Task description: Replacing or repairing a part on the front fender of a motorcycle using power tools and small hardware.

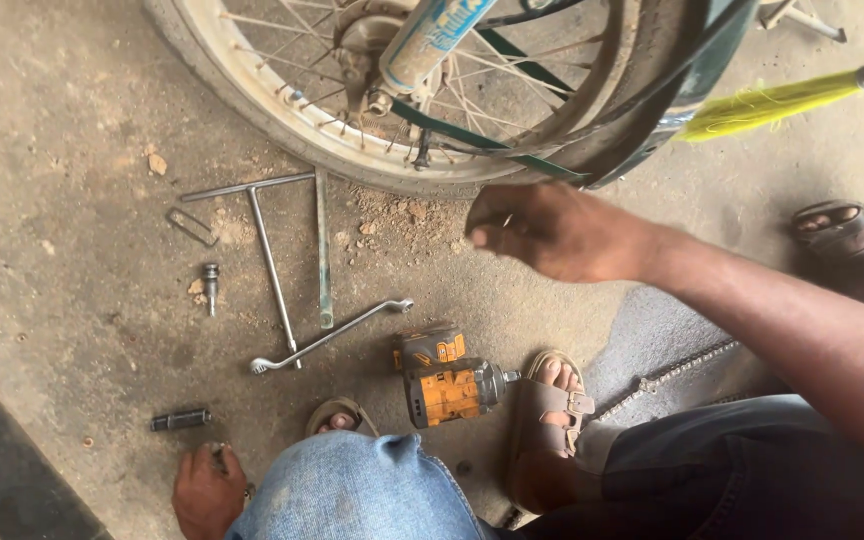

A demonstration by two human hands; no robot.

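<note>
While right hand (552, 232) hovers, wheel rim (282, 125) near.

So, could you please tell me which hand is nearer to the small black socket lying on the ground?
The left hand. It rests on the ground just below and right of the black socket, while the right hand is far away, up beside the wheel.

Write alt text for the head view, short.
Seen from above, a person crouches on a dirt floor: the right hand reaches toward a spoked wheel, fingers pinched together, while the left hand rests on the ground. Between them lie a T-handle wrench, a double-ended spanner and an orange impact driver.
</note>
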